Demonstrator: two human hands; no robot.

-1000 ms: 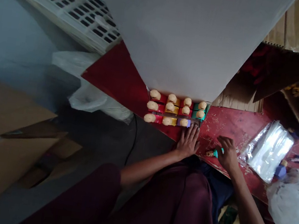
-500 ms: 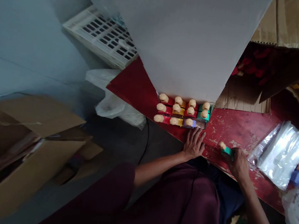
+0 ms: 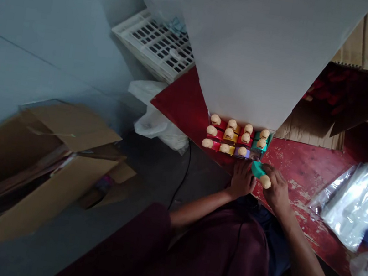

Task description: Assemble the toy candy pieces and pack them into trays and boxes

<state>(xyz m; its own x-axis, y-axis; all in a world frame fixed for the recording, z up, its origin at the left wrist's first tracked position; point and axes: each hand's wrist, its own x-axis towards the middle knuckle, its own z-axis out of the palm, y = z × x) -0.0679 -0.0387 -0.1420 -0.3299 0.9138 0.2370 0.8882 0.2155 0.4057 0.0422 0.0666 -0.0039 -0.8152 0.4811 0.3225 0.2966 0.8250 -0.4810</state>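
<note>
A smooth teal figure (image 3: 258, 170) with a rounded pale head is pinched tilted in the right hand (image 3: 277, 189), just in front of the rows of glossy, round-headed figures (image 3: 229, 133). The left hand (image 3: 242, 182) lies beside it, fingers extended, though whether they grip anything I cannot tell. Around them spread a flat white panel (image 3: 259, 52), scuffed red tabletop (image 3: 291, 158) and shiny, crinkled plastic sleeves (image 3: 355, 205).

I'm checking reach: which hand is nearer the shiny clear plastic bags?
Right: the right hand, holding a green figure, is left of the bags; the left hand is farther left.
</note>
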